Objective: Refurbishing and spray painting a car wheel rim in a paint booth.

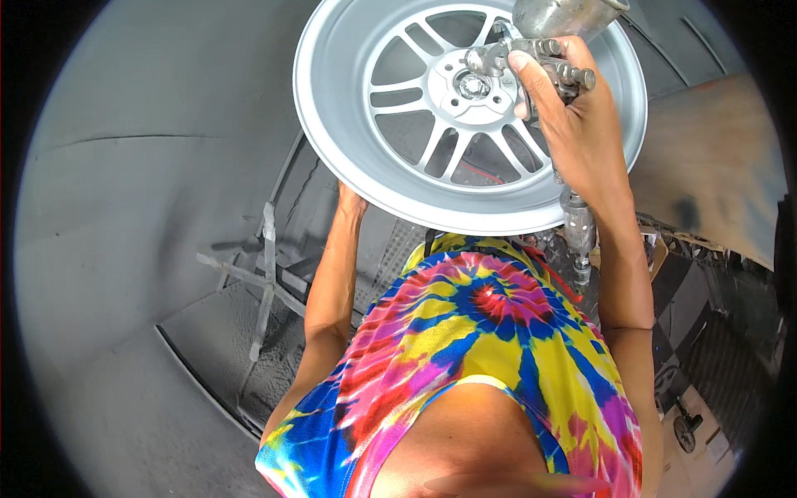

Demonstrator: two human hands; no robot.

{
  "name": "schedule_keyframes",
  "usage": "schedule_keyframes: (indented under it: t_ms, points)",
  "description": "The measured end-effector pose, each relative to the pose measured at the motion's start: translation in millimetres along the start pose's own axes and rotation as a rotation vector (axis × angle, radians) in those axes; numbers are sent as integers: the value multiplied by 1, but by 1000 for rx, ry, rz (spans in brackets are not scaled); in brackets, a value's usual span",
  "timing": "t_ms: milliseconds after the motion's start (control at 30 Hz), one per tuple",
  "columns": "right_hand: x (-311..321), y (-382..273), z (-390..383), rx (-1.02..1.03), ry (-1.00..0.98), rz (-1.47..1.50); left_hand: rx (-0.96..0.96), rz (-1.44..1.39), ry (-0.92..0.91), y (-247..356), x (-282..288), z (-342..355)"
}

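A silver-grey multi-spoke car wheel rim [486, 116] is tilted with its outer face up, at the top middle of the view. My right hand [588, 124] is wrapped round a metal spray gun [525, 51] over the right part of the rim. A metal paint cup [569, 15] sits on top of the gun, cut off by the upper edge. Below my hand, the gun's metal air fitting [579, 228] hangs down near the rim's edge. My left hand [353, 197] reaches behind the lower left edge of the rim; its fingers are hidden there.
A grey stand with crossing bars [267, 286] is at the left, by a grey-coated wall [141, 191]. A red hose [566, 285] runs near my waist on the right. A brownish panel [718, 158] leans at the right, and small wheels [686, 433] show at the lower right.
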State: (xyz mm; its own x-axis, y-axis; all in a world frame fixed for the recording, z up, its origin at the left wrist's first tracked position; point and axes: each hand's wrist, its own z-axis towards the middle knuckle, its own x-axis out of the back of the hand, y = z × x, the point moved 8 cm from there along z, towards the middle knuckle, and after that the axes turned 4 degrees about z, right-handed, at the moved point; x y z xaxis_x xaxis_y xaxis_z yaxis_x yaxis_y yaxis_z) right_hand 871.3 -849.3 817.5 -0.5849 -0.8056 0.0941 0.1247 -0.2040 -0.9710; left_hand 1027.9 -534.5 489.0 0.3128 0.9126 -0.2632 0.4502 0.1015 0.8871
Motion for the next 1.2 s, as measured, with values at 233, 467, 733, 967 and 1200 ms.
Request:
schedule_keyframes:
  t_ms: [233, 467, 733, 967, 1200]
  points:
    - [-1, -2, -10, 12, -42, 32, 30, -30, -2, -4, -6, -4]
    - [6, -13, -5, 14, -2, 5, 51, -60, 1, -9, -13, -16]
    - [23, -18, -4, 35, 92, -51, 120, -4, -80, -23, -41, -52]
    - [23, -4, 0, 31, 85, -104, 300, 143, -225, -41, -80, -85]
    - [3, 7, -8, 22, -4, 54, 174, -22, -15, -25, -41, -58]
